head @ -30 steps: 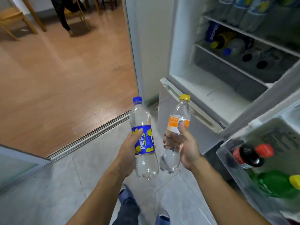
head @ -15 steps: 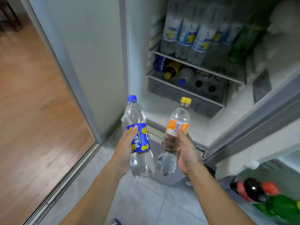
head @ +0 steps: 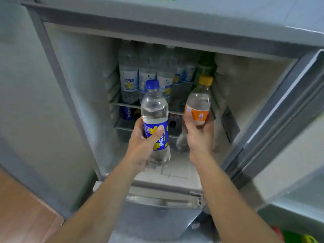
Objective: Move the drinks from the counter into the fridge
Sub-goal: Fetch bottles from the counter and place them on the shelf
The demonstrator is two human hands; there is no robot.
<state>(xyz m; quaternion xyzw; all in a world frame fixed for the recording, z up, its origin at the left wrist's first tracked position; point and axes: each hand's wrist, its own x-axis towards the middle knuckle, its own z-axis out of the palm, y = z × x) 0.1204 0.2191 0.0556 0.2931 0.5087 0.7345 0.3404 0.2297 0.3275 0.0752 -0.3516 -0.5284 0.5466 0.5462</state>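
Two drinks are held up in front of the open fridge (head: 73, 71). The Pepsi bottle (head: 155, 116) is clear ribbed plastic with a blue screw cap, a blue label with yellow blotches and a colourless liquid; the left hand (head: 142, 146) grips it round the label, thumb across the front. The orange-label bottle (head: 198, 106), slimmer, clear, with a yellow cap, is gripped by the right hand (head: 199, 137), fingers wrapped round its lower half. Both bottles stand roughly upright, near each other but apart, just outside the fridge opening.

Inside, the upper wire shelf (head: 177, 100) holds a row of clear bottles with white labels (head: 129, 81), standing close together, and a dark green bottle (head: 205, 65) at the right end. Below the shelf a grey drawer (head: 122, 130) holds bottles lying on their sides, among them a dark blue one (head: 127, 112); the rest are blurred. The white compartment floor (head: 175, 171) under the hands is smooth plastic.

Half a second ago the bottles were lower and well short of the fridge, with wooden floor filling the left; now the fridge interior sits straight ahead and both bottles reach shelf height. The door bin's red-capped bottle has left the view.
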